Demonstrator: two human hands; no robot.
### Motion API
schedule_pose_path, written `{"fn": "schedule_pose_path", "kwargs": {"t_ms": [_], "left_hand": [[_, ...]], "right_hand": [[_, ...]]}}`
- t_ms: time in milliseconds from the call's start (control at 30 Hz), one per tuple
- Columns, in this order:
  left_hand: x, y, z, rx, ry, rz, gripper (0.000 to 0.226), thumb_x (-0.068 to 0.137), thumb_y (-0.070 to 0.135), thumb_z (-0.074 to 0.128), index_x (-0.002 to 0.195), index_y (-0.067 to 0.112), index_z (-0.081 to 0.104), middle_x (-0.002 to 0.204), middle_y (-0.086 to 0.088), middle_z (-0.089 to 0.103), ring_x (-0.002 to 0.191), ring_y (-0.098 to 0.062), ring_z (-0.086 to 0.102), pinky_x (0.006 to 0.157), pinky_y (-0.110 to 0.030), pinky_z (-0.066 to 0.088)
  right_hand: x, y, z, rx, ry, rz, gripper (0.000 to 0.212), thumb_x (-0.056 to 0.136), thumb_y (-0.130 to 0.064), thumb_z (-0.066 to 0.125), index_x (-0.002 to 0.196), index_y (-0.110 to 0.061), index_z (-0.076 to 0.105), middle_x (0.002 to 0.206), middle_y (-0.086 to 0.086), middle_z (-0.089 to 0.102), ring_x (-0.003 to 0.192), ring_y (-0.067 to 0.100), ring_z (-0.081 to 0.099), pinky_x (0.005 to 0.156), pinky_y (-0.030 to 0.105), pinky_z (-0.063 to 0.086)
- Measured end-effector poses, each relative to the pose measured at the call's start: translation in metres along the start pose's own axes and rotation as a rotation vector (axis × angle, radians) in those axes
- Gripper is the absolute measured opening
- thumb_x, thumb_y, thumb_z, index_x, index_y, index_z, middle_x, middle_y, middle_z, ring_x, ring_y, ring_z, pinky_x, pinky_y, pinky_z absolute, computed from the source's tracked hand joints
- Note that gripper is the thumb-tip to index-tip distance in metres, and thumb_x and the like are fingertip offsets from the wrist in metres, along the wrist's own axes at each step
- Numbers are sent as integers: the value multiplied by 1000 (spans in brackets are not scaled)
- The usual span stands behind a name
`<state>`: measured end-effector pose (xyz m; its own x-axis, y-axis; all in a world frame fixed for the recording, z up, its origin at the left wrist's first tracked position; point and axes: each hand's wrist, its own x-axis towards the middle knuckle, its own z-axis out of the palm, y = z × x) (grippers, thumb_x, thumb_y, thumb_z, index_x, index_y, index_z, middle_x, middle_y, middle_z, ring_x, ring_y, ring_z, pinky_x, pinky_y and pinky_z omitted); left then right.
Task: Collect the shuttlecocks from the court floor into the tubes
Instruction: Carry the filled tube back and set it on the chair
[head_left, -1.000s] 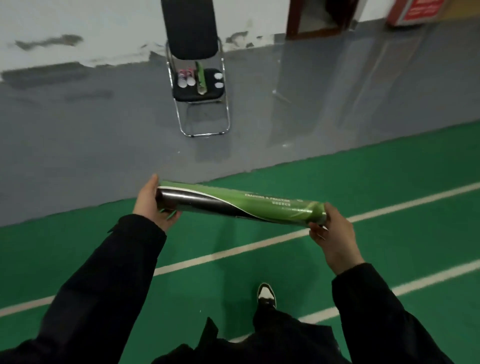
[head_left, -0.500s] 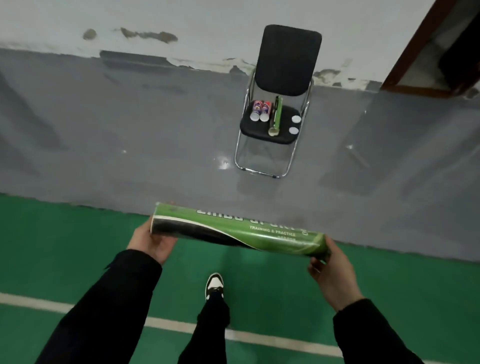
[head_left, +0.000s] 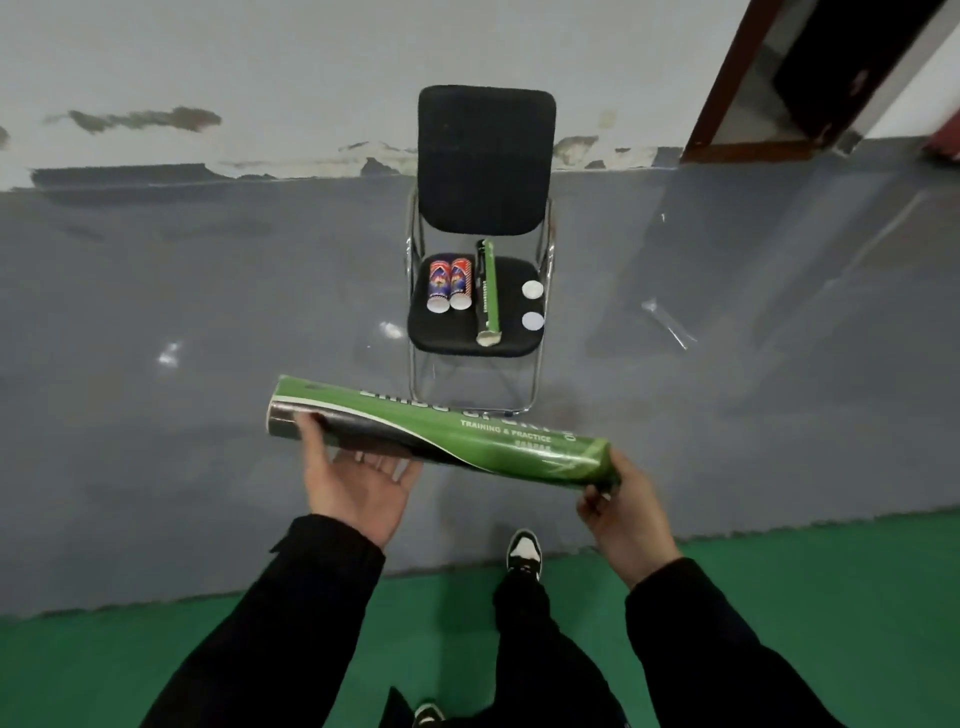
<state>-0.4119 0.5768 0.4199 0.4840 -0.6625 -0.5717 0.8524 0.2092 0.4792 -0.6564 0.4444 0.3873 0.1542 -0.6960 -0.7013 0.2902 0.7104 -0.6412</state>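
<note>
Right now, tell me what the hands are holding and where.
A green shuttlecock tube, by its ends: left hand supports the dark end from below, right hand grips the green end.

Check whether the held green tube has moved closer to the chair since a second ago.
Yes. The green tube, with the left hand and right hand, now overlaps the chair legs; earlier, bare floor separated them.
</note>
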Motion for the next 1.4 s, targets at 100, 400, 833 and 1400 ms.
{"fn": "schedule_pose_path", "kwargs": {"t_ms": [100,400,833,1400], "left_hand": [[66,-27,63,246,-27,-36,71,83,42,76,142,9,57,130,-13,70,130,-33,63,106,-51,52],[243,9,174,290,87,-16,69,88,33,77,149,14,52,140,-15,66,124,-33,67,102,-55,55],[504,38,193,270,275,-129,62,80,41,77,137,18,64,118,-1,78,115,-21,72,85,-40,62],[626,14,165,315,309,-146,21,85,38,75,101,28,84,115,1,78,109,-19,75,81,-40,63]], "right_hand": [[60,-30,36,15,-98,6,38,102,-37,59,128,-10,67,71,-4,56,47,5,45,43,22,43],[201,-140,149,-188,-209,92,27,101,-39,57,102,-16,72,77,-1,69,52,12,54,49,25,45],[479,-153,223,-764,83,-66,11,97,-16,63,87,-18,65,86,10,73,71,19,64,71,37,56],[681,-55,207,-1860,-84,-216,61,97,-25,64,153,-34,41,166,11,21,132,40,47,99,47,50]]}}
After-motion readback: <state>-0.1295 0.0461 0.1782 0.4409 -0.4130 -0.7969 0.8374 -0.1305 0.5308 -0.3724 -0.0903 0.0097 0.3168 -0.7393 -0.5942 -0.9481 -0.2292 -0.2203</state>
